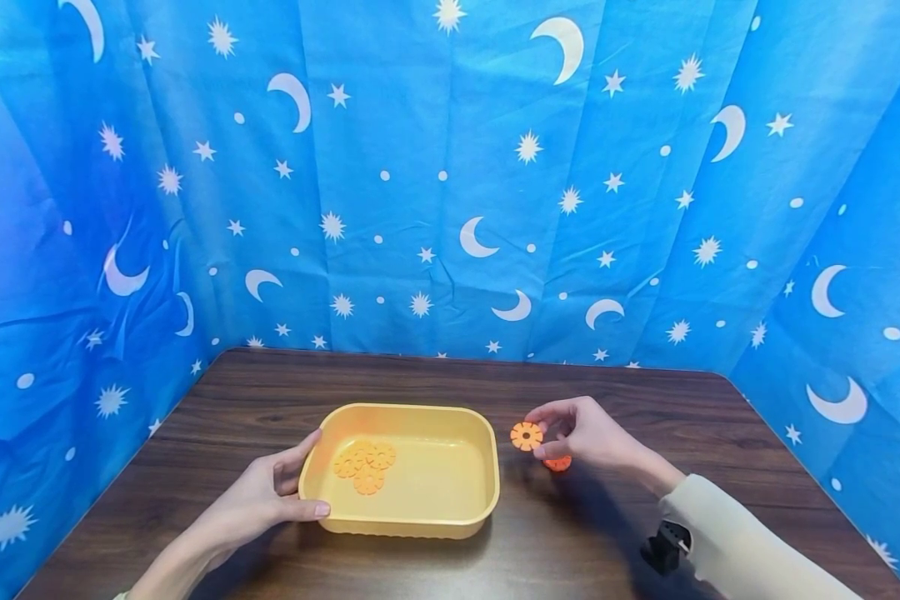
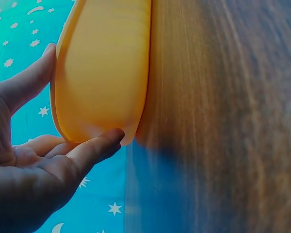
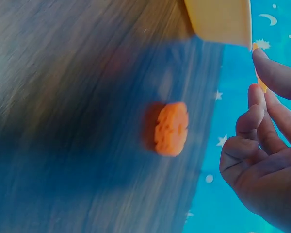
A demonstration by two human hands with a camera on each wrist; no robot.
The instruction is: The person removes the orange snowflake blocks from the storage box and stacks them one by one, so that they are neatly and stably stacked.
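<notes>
A yellow plastic tub (image 1: 420, 528) rests on the table, with several orange notched discs (image 1: 369, 479) lying flat at the left of its floor. My left hand (image 1: 251, 500) grips the tub's left end, thumb on the near corner and fingers along the far side. In the left wrist view the fingers lie against the tub's wall (image 2: 102, 63). Just right of the tub, my right hand (image 1: 592, 433) pinches one orange notched disc (image 1: 521, 437) between thumb and fingers, above the table. Below that hand stands a short stack of darker orange discs (image 3: 171, 129), partly hidden in the head view.
The dark wood-grain table (image 1: 592, 542) carries everything. Blue cloth (image 1: 405, 275) with white moons and stars hangs behind it and along both sides. A black strap-like device (image 1: 667, 546) sits at the right wrist, by the pale sleeve (image 1: 750, 533).
</notes>
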